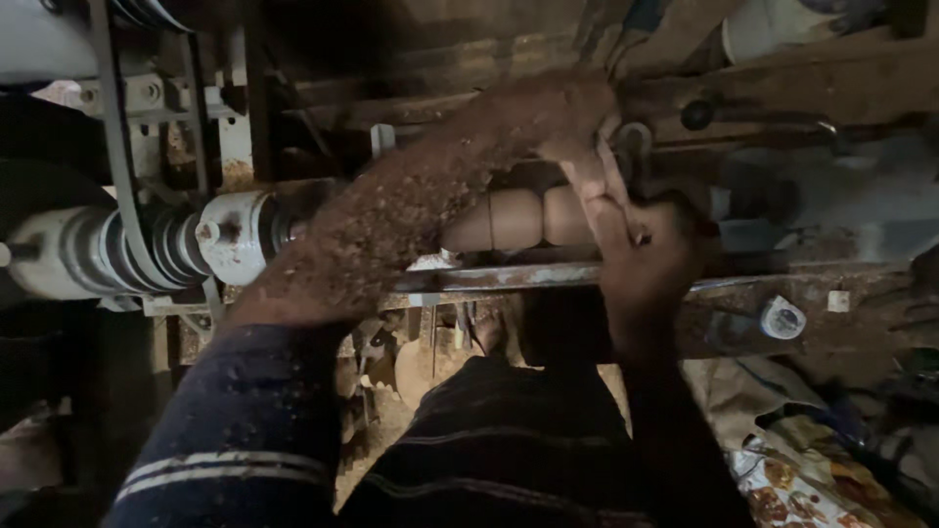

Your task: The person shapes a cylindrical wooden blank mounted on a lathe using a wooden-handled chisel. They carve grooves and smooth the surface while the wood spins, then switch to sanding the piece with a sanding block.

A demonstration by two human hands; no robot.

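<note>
A pale turned wooden piece (514,219) with rounded beads is mounted on a lathe, above a rusty metal rest bar (509,278). My left forearm, coated in sawdust, reaches over it, and my left hand (567,106) is curled beyond the wood; what it holds is hidden. My right hand (631,249) rests at the right end of the wood, fingers stretched up along it toward a dark looped metal part (636,139). Dim light hides whether it grips anything.
The lathe's grey headstock and ribbed pulley (176,244) with a drive belt (117,147) stand at left. A wooden beam (782,88) runs behind. A small white roll (782,318) sits at right, with printed wrappers (792,484) on the floor and sawdust below.
</note>
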